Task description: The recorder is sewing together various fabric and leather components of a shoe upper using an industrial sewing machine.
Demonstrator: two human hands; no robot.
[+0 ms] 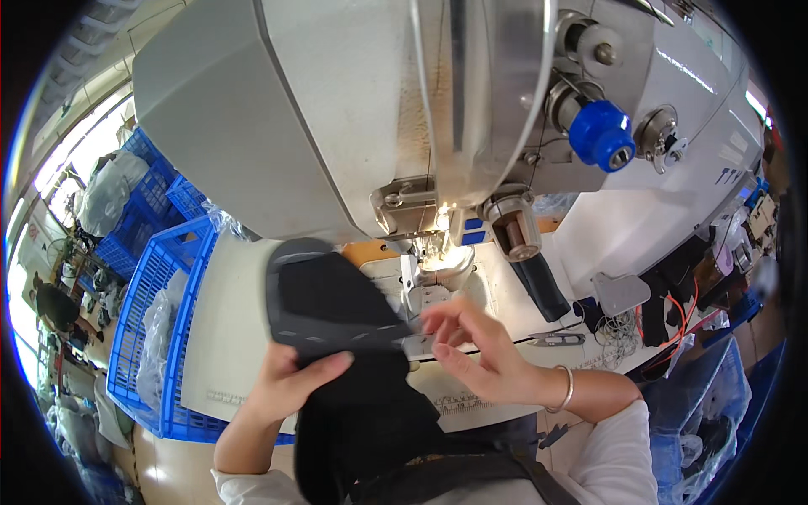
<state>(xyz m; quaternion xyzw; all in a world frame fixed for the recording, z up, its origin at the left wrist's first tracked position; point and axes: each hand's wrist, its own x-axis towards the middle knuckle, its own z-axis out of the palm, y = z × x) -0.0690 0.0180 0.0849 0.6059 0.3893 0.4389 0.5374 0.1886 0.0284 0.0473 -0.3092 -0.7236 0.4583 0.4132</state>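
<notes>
Pale desk (pixel 227 337): left fingers (pixel 326 369) grip a round-edged black fabric piece (pixel 324 295), pale-dashed; right fingers (pixel 461 364), parted, hover beside it.

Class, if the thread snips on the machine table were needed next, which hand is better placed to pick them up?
Probably the right hand: it is nearer the thread snips, while the left hand grips the black fabric piece.
</notes>
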